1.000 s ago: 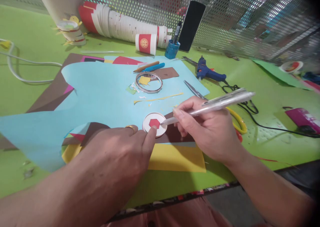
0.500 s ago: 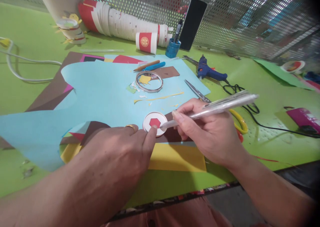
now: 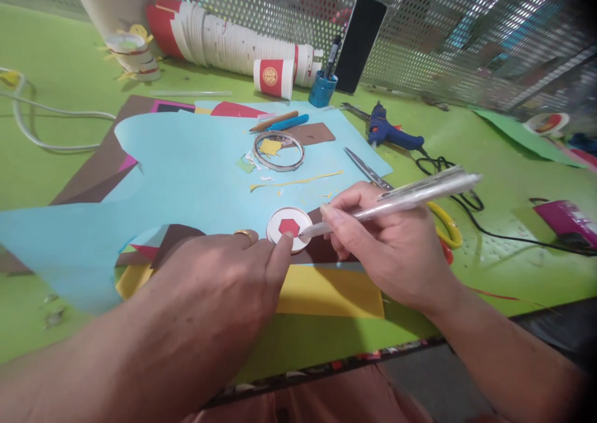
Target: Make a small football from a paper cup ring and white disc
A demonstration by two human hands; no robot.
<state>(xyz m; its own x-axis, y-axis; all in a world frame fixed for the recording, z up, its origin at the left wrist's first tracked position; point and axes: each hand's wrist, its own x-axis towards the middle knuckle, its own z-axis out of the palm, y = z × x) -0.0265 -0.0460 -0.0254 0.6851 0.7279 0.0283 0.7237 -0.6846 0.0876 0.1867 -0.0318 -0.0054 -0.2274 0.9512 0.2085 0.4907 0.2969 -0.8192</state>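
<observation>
A small white disc with a raised rim (image 3: 273, 228), like a paper cup's base, lies near the table's front with a red paper hexagon (image 3: 288, 226) on it. My left hand (image 3: 224, 280) holds it down; the index fingertip presses the hexagon's lower edge, while the other fingers are bent at the disc's left side, partly hidden. In my right hand (image 3: 373, 242) is a clear pen (image 3: 401, 200), pinched between thumb and fingers. The pen's tip touches the disc just right of the hexagon. Under the hands lie dark brown paper and a yellow sheet (image 3: 336, 292).
Light blue paper (image 3: 196, 162) covers the middle, bearing a cardboard ring (image 3: 302, 155), scraps and two pens. Scissors (image 3: 366, 167) lie beside my right hand. Behind them are a blue glue gun (image 3: 392, 134), a phone (image 3: 361, 43), a pen pot (image 3: 322, 90) and stacked paper cups (image 3: 224, 40).
</observation>
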